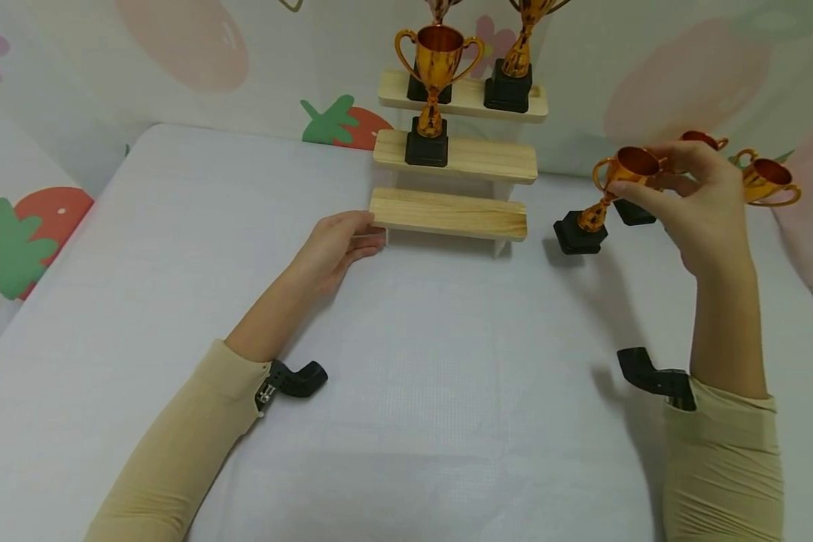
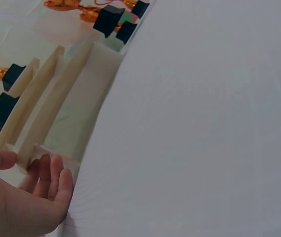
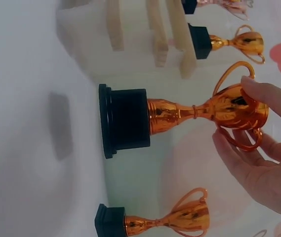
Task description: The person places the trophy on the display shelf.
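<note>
The golden trophy [image 1: 595, 216] hangs from the right hand [image 1: 707, 199], raised just off the white tablecloth [image 1: 433, 361], to the right of a three-step wooden stand [image 1: 491, 154]. It leans a little, its black base [image 1: 580, 233] lowest, its shadow apart from it on the cloth. The right hand pinches the cup [image 1: 633, 167] between the thumb, laid on the near side, and fingers bent round behind.

The left hand [image 1: 332, 248], well apart from the right, grips the left end of the lowest board [image 1: 449, 214]; its thumb presses one face, and the other fingers bend beneath, slightly spread.

A second trophy [image 1: 432, 105] stands upright toward the left of the middle board [image 1: 477, 159]. On the top board [image 1: 470, 96] stand a rose-toned trophy [image 1: 440, 10] at left, partly hidden, and a gold trophy [image 1: 517, 60] at right. Beyond the right hand are two others, a near one [image 1: 767, 177] and a farther one [image 1: 701, 138], both partly covered. Beige sleeves [image 1: 176, 444] reach both wrists; strawberries [image 1: 54, 226] decorate the backdrop [image 1: 569, 45].
</note>
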Tool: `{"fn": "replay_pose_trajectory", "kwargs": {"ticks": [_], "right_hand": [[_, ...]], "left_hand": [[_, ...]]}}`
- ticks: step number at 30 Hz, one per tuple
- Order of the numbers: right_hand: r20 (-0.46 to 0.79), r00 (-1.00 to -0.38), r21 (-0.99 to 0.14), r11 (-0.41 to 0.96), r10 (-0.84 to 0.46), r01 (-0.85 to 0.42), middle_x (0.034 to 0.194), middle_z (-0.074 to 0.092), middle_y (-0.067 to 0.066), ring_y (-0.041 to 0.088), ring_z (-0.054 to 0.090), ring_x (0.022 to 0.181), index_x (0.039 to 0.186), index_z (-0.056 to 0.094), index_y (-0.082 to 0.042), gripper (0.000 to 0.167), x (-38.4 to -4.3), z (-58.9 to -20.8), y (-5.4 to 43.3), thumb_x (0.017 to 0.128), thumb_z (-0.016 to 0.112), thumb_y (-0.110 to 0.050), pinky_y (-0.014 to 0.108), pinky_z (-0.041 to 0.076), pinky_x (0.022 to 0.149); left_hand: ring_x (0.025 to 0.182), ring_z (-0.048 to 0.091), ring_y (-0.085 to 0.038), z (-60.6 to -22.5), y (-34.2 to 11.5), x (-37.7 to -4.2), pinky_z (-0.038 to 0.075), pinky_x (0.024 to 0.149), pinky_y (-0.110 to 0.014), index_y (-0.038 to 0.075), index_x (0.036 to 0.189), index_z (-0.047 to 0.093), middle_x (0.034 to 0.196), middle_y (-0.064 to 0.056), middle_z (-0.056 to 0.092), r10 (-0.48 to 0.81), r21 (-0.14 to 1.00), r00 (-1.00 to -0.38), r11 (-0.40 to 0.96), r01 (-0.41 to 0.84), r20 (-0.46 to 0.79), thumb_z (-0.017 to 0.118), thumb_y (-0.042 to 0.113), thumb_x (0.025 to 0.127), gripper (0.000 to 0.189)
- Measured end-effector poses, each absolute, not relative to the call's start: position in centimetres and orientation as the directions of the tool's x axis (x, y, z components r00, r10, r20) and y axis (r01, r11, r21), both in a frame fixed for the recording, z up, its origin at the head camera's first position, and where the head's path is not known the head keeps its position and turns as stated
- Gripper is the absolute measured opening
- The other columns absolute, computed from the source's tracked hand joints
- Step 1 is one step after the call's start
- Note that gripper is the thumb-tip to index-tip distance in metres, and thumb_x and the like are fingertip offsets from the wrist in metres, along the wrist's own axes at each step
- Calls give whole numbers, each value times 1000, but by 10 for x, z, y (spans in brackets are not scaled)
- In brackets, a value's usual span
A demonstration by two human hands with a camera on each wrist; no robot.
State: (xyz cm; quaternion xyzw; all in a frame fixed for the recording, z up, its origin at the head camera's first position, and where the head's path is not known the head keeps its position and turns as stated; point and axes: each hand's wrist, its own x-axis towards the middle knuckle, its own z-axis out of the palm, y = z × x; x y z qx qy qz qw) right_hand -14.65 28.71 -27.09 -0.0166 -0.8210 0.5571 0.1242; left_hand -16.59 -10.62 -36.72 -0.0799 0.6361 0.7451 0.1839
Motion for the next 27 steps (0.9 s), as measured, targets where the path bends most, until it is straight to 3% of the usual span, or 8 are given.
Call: {"fn": "replay_pose_trajectory", "kwargs": {"ticks": [11,17,27], "right_hand": [[187,-968,-894,437,164,-99,116,64,-10,3,67,84,119,73,-17,38,-152,-260,278,86,88,-5,11,52,70],[140,-973,-898,437,185,-45,113,66,-13,2,68,88,120,71,-21,39,-155,-251,274,86,89,-14,12,51,75],[155,-965,-923,378,210,-66,110,68,-11,3,69,89,118,71,-19,39,-162,-232,266,85,90,-10,20,46,82]], "left_hand": [[101,61,-13,-367,-107,-166,50,114,-33,-7,155,41,127,-11,55,174,917,-920,-134,-376,-352,44,17,114,48],[101,62,-12,-366,-106,-166,50,113,-32,-8,155,41,127,-10,56,166,916,-919,-131,-379,-356,44,18,114,48],[103,61,-14,-366,-107,-166,48,116,-35,-7,156,40,128,-11,54,173,916,-918,-131,-379,-356,42,16,115,48]]}}
